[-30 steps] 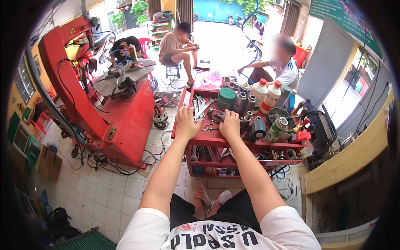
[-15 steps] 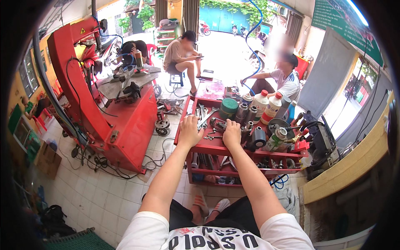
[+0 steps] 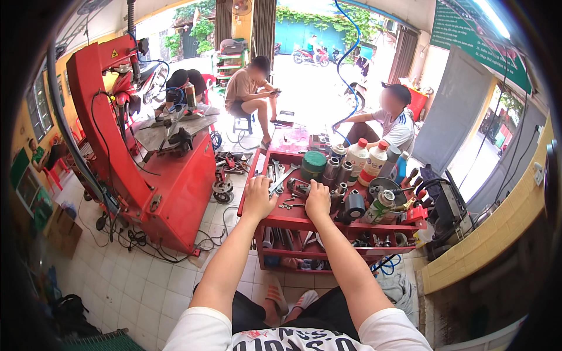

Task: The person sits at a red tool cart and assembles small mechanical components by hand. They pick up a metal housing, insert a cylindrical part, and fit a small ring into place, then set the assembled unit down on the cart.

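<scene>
Both hands are over the top tray of a red tool cart (image 3: pixel 293 223). My left hand (image 3: pixel 259 198) lies on the tray's left side, fingers somewhat apart and bent downward, with a long wrench (image 3: pixel 285 178) beside its thumb. More wrenches lie just past its fingertips. My right hand (image 3: pixel 318 200) is at the middle of the tray, fingers together and curled down; what is under them is hidden. A dark metal tool (image 3: pixel 299 187) touches or lies close to its left side. Small metal parts (image 3: pixel 288 205) lie between the hands.
A green tub (image 3: pixel 313 165), metal cylinders, white bottles with red caps (image 3: pixel 357 155) and a spray can (image 3: pixel 381 205) crowd the tray's right. A red tyre machine (image 3: pixel 170 199) stands left. One person (image 3: pixel 249 90) sits ahead, another (image 3: pixel 392 120) at far right. A blue hose (image 3: pixel 349 52) hangs down.
The whole scene has shifted slightly down and left as my view moved. Both hands keep nearly the same places on the cart. A person on a red motorbike now shows outside.
</scene>
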Demonstrator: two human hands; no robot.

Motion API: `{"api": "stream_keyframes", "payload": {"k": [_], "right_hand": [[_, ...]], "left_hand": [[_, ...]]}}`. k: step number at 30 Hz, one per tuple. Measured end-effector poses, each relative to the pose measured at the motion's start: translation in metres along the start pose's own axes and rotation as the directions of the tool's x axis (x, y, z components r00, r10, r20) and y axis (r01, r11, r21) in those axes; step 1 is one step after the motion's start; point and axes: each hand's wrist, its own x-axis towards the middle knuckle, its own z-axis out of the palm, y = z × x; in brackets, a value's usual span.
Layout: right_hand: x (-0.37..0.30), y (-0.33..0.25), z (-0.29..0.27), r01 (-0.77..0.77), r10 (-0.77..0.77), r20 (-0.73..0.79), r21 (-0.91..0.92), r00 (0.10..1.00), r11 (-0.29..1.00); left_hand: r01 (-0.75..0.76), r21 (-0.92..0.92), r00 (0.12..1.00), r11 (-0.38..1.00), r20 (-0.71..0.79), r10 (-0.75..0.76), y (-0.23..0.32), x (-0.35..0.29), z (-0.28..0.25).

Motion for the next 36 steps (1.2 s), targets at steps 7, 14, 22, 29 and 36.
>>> {"api": "stream_keyframes", "payload": {"k": [7, 14, 22, 29, 36], "right_hand": [[-0.001, -0.009, -0.003, 0.002, -0.002, 0.02, 0.004, 1.0, 1.0], [0.0, -0.003, 0.0, -0.001, 0.001, -0.006, -0.022, 1.0, 1.0], [0.001, 0.008, 0.009, -0.007, 0.008, 0.006, -0.019, 1.0, 1.0], [0.002, 0.01, 0.02, -0.035, 0.035, -0.005, 0.026, 0.999, 0.999], [0.004, 0.012, 0.022, -0.022, 0.021, -0.014, -0.057, 1.0, 0.998]], "left_hand": [[-0.003, 0.012, 1.0, 1.0, -0.008, 0.004, -0.007, -0.002, -0.001], [0.008, 0.008, 1.0, 1.0, 0.006, -0.008, -0.002, 0.0, 0.0], [-0.024, -0.012, 1.0, 1.0, -0.001, 0.024, -0.002, 0.002, 0.005], [-0.02, -0.046, 1.0, 0.999, -0.014, 0.019, -0.001, 0.001, 0.002], [-0.045, -0.051, 0.999, 0.998, -0.016, 0.045, -0.002, 0.003, 0.003]]}}
